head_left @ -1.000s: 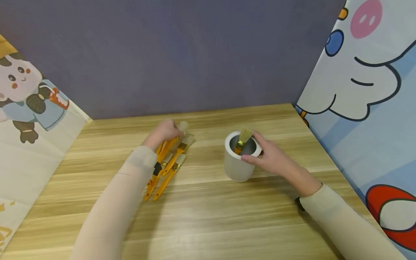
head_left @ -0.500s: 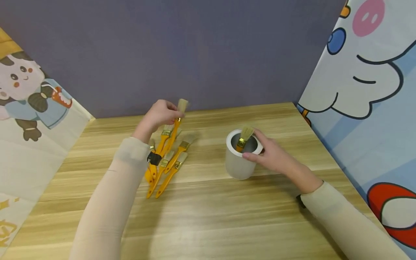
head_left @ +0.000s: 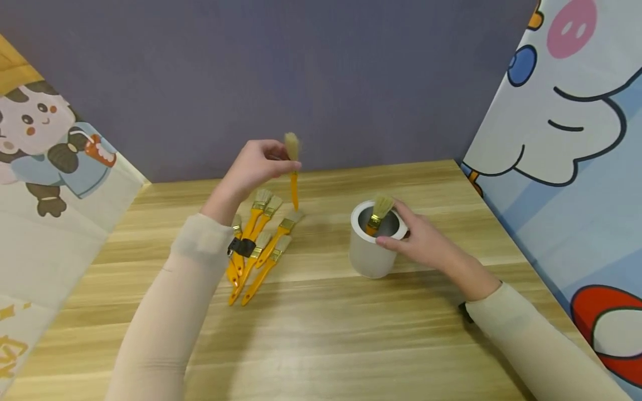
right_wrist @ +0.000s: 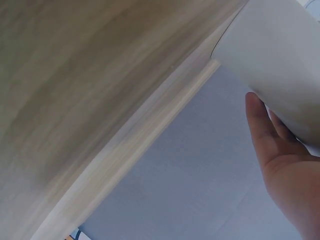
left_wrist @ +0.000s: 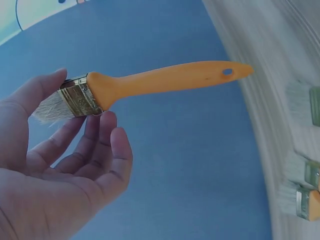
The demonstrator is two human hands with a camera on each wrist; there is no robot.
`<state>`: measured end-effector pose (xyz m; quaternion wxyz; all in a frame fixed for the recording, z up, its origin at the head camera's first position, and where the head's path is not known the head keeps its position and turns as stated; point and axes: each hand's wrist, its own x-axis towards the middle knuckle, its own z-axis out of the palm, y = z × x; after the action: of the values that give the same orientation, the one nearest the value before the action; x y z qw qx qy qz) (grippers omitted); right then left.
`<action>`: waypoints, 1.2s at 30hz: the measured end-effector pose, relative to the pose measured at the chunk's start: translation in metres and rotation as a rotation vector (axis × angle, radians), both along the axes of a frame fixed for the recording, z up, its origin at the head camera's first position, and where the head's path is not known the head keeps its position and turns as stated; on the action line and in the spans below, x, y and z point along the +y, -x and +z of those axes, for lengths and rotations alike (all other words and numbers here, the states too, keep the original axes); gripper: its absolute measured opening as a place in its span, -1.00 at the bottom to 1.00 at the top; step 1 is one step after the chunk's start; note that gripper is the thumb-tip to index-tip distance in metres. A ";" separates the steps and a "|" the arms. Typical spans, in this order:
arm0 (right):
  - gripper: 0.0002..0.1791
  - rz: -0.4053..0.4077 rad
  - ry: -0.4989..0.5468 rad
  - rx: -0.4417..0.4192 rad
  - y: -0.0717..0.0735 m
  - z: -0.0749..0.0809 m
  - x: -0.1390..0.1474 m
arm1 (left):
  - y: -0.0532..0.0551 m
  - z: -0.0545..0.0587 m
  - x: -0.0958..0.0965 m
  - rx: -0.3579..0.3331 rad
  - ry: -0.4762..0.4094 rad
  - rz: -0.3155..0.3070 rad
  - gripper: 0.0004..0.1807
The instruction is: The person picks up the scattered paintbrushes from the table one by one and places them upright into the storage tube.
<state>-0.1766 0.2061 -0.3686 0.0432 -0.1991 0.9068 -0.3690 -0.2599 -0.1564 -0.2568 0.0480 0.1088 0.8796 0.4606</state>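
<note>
- Sleeves: the left light sleeve (head_left: 160,312) and the right light sleeve (head_left: 536,340) extend from the lower frame edge over the wood-grain tabletop (head_left: 311,345).
- Loose brushes (head_left: 257,252): several, with orange handles and pale bristles, lie grouped on the tabletop beside the left cuff; bristle ends point mostly away from the person, and the cuff hides part of the group.
- Container (head_left: 368,256): white, cylindrical, upright on the tabletop, right of the loose brushes and well apart from them.
- Inserted brush (head_left: 380,210): inside the container, leaning, bristles above the rim.
- Right hand (head_left: 426,239): grasps the container, thumb at the near rim, fingers round the far side.
- Left hand (head_left: 256,167): pinches the raised brush (left_wrist: 150,84) at the metal ferrule; bristles up, handle hanging down, beyond the loose brushes.
- Rear panel (head_left: 311,83): plain, grey-blue, behind the tabletop.
</note>
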 end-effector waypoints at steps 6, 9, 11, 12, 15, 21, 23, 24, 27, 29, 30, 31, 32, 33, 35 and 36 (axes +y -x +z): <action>0.02 0.004 0.017 0.007 0.003 -0.003 0.000 | -0.005 0.006 0.010 0.030 0.004 -0.040 -0.63; 0.01 0.006 0.020 0.019 0.003 -0.004 0.000 | -0.009 0.010 0.016 0.038 0.013 -0.054 -0.61; 0.01 0.005 0.019 0.027 0.003 -0.005 0.000 | -0.010 0.012 0.020 0.045 0.007 -0.063 -0.62; 0.01 0.005 0.020 0.031 0.003 -0.005 0.000 | -0.011 0.013 0.022 0.048 -0.001 -0.068 -0.63; 0.00 0.002 0.016 0.037 0.003 -0.005 0.000 | -0.014 0.015 0.028 0.051 -0.034 -0.091 -0.65; 0.01 0.003 0.008 0.027 0.003 -0.005 0.000 | -0.022 0.020 0.035 0.066 -0.059 -0.119 -0.69; 0.01 0.007 0.011 0.023 0.003 -0.005 0.000 | -0.025 0.023 0.038 0.082 -0.054 -0.127 -0.69; 0.01 0.007 0.013 0.021 0.003 -0.005 0.000 | -0.027 0.025 0.039 0.088 -0.055 -0.133 -0.69; 0.00 0.008 0.021 0.016 0.003 -0.005 0.000 | -0.033 0.030 0.044 0.104 -0.052 -0.151 -0.69; -0.01 0.008 0.024 0.019 0.003 -0.005 0.000 | -0.038 0.033 0.048 0.110 -0.053 -0.164 -0.69; -0.01 0.008 0.026 0.020 0.003 -0.005 0.000 | -0.040 0.035 0.049 0.113 -0.058 -0.172 -0.69; -0.02 0.009 0.028 0.023 0.003 -0.005 0.000 | -0.042 0.036 0.051 0.117 -0.062 -0.177 -0.69; -0.02 0.010 0.028 0.027 0.003 -0.006 0.000 | -0.044 0.037 0.052 0.120 -0.069 -0.183 -0.69; -0.02 0.010 0.027 0.031 0.003 -0.006 0.000 | -0.045 0.038 0.053 0.124 -0.073 -0.187 -0.69; -0.02 0.009 0.023 0.036 0.003 -0.006 0.000 | -0.048 0.040 0.055 0.124 -0.090 -0.194 -0.69; -0.02 0.008 0.021 0.036 0.003 -0.006 0.000 | -0.049 0.041 0.056 0.124 -0.100 -0.196 -0.69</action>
<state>-0.1796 0.2059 -0.3745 0.0261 -0.2099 0.9027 -0.3746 -0.2108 -0.1001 -0.2162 0.0330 0.2247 0.8420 0.4894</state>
